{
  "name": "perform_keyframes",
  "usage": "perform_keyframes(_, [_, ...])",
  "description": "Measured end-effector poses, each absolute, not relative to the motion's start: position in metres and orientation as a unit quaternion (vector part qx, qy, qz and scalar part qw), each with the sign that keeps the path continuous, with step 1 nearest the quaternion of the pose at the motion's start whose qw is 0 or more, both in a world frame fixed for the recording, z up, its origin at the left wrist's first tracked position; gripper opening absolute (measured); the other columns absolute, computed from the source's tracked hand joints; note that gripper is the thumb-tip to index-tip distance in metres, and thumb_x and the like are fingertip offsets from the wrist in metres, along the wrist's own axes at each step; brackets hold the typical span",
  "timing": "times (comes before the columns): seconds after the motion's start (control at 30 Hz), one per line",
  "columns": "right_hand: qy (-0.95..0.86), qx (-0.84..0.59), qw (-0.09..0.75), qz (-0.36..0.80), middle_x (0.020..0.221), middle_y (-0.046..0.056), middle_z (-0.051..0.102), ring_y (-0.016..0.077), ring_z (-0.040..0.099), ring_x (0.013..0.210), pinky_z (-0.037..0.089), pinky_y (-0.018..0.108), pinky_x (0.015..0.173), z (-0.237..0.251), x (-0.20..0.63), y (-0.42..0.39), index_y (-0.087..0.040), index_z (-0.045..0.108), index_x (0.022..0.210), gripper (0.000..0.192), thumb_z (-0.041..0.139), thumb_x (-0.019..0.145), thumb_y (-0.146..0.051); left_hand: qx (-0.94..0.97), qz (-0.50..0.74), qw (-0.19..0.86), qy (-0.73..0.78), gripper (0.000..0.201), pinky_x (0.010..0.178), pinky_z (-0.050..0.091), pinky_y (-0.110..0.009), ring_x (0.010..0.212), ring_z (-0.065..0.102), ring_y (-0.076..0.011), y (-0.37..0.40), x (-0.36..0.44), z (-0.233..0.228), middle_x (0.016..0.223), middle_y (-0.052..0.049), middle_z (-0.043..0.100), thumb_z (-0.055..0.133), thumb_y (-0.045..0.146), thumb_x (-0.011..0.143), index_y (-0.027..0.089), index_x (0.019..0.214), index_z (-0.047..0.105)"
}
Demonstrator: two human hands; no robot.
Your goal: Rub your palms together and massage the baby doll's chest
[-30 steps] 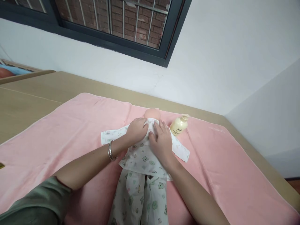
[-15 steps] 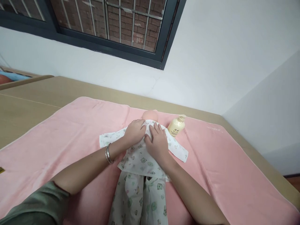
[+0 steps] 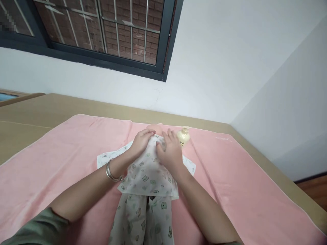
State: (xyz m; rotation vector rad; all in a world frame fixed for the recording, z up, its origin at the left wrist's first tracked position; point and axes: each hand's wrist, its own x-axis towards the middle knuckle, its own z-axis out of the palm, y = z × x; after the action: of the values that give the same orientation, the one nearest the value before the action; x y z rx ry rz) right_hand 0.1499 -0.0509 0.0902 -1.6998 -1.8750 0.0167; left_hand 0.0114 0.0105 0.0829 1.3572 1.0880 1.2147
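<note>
A baby doll (image 3: pixel 153 128) lies on its back on a pink towel (image 3: pixel 63 153), dressed in a white printed top (image 3: pixel 146 175) and matching trousers (image 3: pixel 143 221). My left hand (image 3: pixel 141 143), a silver bangle on its wrist, pinches the top's cloth at the doll's neck. My right hand (image 3: pixel 170 154) lies on the doll's chest with its fingers gripping the same collar edge. Only the top of the doll's head shows past my fingers.
A cream pump bottle (image 3: pixel 183 136) lies on the towel just right of the doll's head, close to my right hand. The towel covers a tan wooden table (image 3: pixel 30 112) set against a white wall under a barred window (image 3: pixel 102 30). The table's right edge runs diagonally.
The camera has swung right and tilted, so everything sits further left in view. Both hands stay at the doll's collar, fingers shifted slightly on the cloth.
</note>
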Motion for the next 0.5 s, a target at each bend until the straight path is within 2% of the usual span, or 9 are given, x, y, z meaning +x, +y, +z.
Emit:
perform_keyframes(0.1, [-0.654, -0.664, 0.361, -0.035, 0.160, 0.016, 0.042, 0.0339, 0.032, 0.152, 0.026, 0.054, 0.124, 0.111, 0.178, -0.045, -0.012, 0.054, 0.145, 0.056, 0.047, 0.095, -0.037, 0.473, 0.498, 0.626, 0.370, 0.027, 0.113, 0.047, -0.040, 0.121, 0.066, -0.0259, 0.011, 0.038, 0.094, 0.123, -0.017, 0.072, 0.051, 0.032, 0.085, 0.015, 0.097, 0.068])
perform_keyframes(0.2, [-0.614, -0.687, 0.383, -0.072, 0.159, 0.020, 0.041, 0.0354, 0.032, 0.151, 0.026, 0.056, 0.123, 0.120, 0.205, -0.036, -0.007, 0.053, 0.145, 0.058, 0.044, 0.094, -0.034, 0.389, 0.445, 0.743, 0.313, 0.037, 0.109, 0.051, -0.040, 0.122, 0.066, -0.0258, 0.012, 0.064, 0.110, 0.131, -0.021, 0.067, 0.040, 0.038, 0.093, 0.015, 0.106, 0.066])
perform_keyframes(0.37, [-0.632, -0.682, 0.358, -0.085, 0.156, 0.022, 0.045, 0.0356, 0.036, 0.148, 0.029, 0.055, 0.121, 0.115, 0.221, -0.022, -0.004, 0.053, 0.143, 0.056, 0.042, 0.093, -0.026, 0.339, 0.410, 0.791, 0.302, 0.056, 0.100, 0.057, -0.041, 0.121, 0.067, -0.0273, 0.023, 0.096, 0.128, 0.134, -0.024, 0.064, 0.027, 0.044, 0.098, 0.011, 0.131, 0.058])
perform_keyframes(0.5, [-0.676, -0.673, 0.291, -0.080, 0.151, 0.023, 0.051, 0.0341, 0.041, 0.145, 0.028, 0.051, 0.122, 0.109, 0.217, -0.016, 0.000, 0.052, 0.143, 0.056, 0.038, 0.091, -0.018, 0.297, 0.409, 0.815, 0.285, 0.062, 0.096, 0.059, -0.039, 0.116, 0.069, -0.0274, 0.031, 0.106, 0.130, 0.132, -0.025, 0.064, 0.023, 0.045, 0.100, 0.005, 0.140, 0.050])
